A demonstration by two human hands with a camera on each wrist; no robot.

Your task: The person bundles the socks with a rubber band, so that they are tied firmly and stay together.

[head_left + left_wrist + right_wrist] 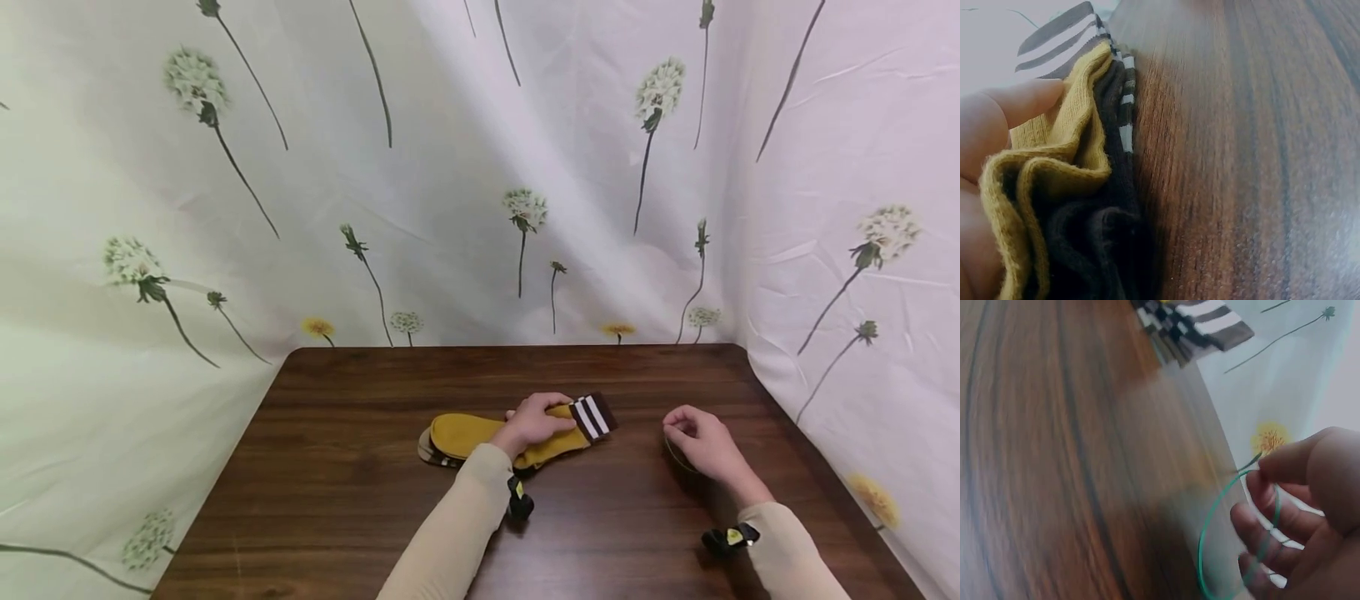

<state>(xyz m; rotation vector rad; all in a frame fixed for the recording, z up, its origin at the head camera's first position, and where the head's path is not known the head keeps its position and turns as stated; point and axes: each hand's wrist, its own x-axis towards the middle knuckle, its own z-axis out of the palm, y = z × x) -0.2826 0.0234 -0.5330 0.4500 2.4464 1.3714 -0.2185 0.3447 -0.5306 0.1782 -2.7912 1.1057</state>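
Note:
A stack of socks lies at the middle of the table, with a mustard-yellow sock [461, 433] on top; its dark cuff [592, 417] carries white stripes. Dark and checked fabric [1127, 100] shows beneath it. My left hand [534, 421] grips the stack near the cuff end, thumb on the yellow knit, which is bunched into folds; its other fingers are mostly hidden in the left wrist view. To the right, my right hand [708, 446] pinches a thin green elastic band [1204, 540] between thumb and forefinger. The band hangs as a loose loop, apart from the socks.
The dark wood-grain table [322, 500] has rounded far corners. Behind it and along the right side hangs a white cloth [450, 250] printed with dandelions. A black wrist strap with a camera [517, 500] sits on each sleeve.

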